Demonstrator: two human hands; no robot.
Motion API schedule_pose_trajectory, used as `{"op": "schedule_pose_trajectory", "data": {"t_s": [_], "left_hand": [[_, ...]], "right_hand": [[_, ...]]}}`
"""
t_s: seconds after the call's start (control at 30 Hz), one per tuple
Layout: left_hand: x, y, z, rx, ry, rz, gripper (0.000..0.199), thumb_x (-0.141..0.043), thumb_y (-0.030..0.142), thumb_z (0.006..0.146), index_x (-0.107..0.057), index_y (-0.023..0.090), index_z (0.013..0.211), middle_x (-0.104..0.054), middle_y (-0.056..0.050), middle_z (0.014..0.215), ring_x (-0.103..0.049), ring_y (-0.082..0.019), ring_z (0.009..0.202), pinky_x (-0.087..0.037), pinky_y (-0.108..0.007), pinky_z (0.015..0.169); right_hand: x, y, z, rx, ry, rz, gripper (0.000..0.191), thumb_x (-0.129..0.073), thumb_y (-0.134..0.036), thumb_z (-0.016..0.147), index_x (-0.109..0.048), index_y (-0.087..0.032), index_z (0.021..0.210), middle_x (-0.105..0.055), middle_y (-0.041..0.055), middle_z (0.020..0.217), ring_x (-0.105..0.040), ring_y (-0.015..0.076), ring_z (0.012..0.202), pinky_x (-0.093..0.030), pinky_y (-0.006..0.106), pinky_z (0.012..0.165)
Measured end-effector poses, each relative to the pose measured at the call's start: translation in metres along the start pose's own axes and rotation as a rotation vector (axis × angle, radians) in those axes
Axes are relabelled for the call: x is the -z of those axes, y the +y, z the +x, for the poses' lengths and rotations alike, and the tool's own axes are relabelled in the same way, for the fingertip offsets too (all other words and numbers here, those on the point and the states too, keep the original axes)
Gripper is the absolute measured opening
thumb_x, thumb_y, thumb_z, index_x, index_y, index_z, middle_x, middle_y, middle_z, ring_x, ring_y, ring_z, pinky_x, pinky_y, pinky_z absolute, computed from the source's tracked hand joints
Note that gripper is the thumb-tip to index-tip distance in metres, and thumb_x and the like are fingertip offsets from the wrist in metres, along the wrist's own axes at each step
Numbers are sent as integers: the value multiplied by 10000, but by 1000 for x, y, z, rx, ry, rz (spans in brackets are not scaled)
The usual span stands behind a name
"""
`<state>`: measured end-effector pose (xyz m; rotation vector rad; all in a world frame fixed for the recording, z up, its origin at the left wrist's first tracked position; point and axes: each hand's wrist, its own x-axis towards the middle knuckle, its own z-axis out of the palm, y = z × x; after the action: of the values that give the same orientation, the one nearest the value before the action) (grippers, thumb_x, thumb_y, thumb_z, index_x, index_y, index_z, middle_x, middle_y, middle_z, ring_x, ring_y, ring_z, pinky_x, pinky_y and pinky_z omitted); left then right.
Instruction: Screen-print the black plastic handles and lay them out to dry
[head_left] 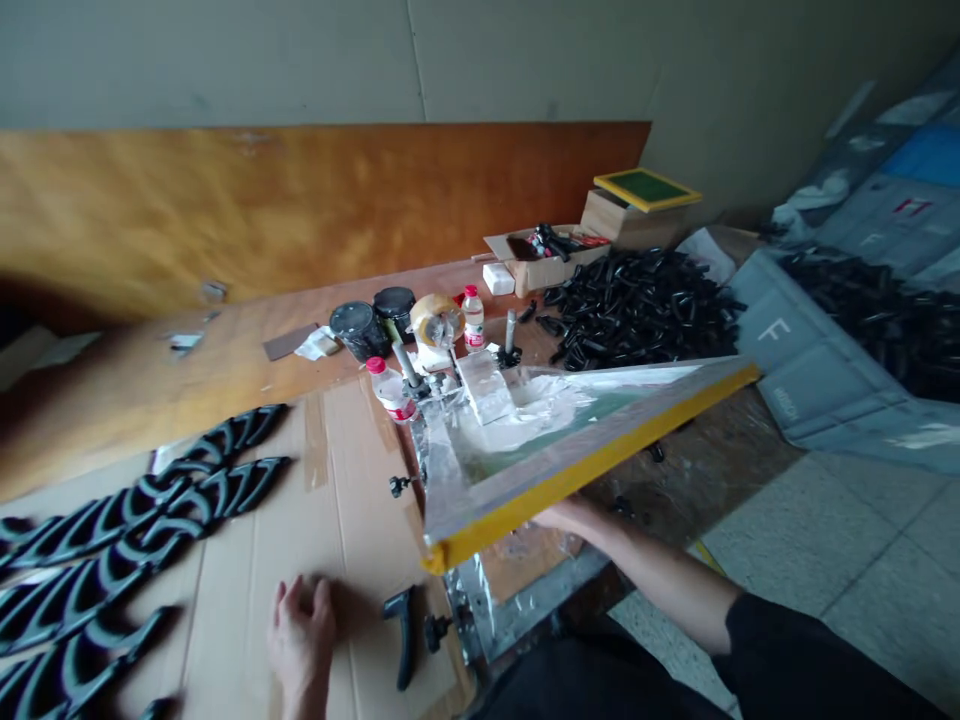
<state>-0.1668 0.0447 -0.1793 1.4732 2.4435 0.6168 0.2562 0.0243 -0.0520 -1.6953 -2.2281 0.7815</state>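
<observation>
A screen frame point(600, 455) with a yellow front edge stands raised and tilted over a plastic-covered base point(525, 580). Beneath the frame reaches my right hand point(556, 514), its fingers mostly hidden by the frame's edge. My left hand point(301, 625) hovers over or rests on the cardboard sheet point(300, 520), fingers apart and nothing in them. To its right, a single black curved handle piece point(405, 635) lies on the cardboard. Rows of similar black pieces point(142, 520) are laid out at the left.
Bottles point(391, 390), dark tubs point(360, 332) and a tape roll point(437, 320) stand behind the frame. A heap of black parts point(649, 308) lies at the back right, beside a grey crate point(825, 350). Black knobs point(436, 632) stick out from the base's left side.
</observation>
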Motion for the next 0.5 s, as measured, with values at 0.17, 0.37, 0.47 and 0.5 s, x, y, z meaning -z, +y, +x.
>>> {"op": "schedule_pose_trajectory", "data": {"t_s": [0.17, 0.37, 0.47, 0.5], "left_hand": [[13, -3, -47, 190, -85, -58, 643, -496, 553, 783, -559, 176, 1301, -524, -159, 1394, -567, -381, 1183, -444, -518, 993], [12, 50, -101, 301, 5, -282, 552, -506, 493, 797, -601, 175, 1238, -588, -149, 1305, -627, -314, 1077, -470, -469, 957], [15, 91, -122, 273, 66, -411, 499, -513, 448, 806, -624, 154, 1193, -599, -152, 1301, -607, -288, 1125, -459, -428, 984], [17, 104, -127, 254, 75, -450, 475, -524, 437, 807, -634, 157, 1174, -608, -148, 1293, -601, -278, 1140, -451, -417, 997]], "right_hand": [[59, 146, -72, -638, 63, -359, 328, -455, -73, 864, -693, -180, 1063, -703, 153, 1050, -640, 254, 1028, -478, 346, 857], [53, 213, -107, -578, -63, -408, 410, -422, -7, 814, -627, -121, 1150, -679, 203, 1032, -664, 305, 949, -494, 400, 765], [56, 207, -100, -376, 22, -283, 431, -501, -53, 781, -613, -197, 1171, -683, 119, 1073, -677, 246, 880, -499, 361, 776], [58, 198, -94, -270, 99, -179, 387, -528, -84, 780, -628, -209, 1132, -683, 91, 1076, -671, 227, 898, -497, 345, 804]]}}
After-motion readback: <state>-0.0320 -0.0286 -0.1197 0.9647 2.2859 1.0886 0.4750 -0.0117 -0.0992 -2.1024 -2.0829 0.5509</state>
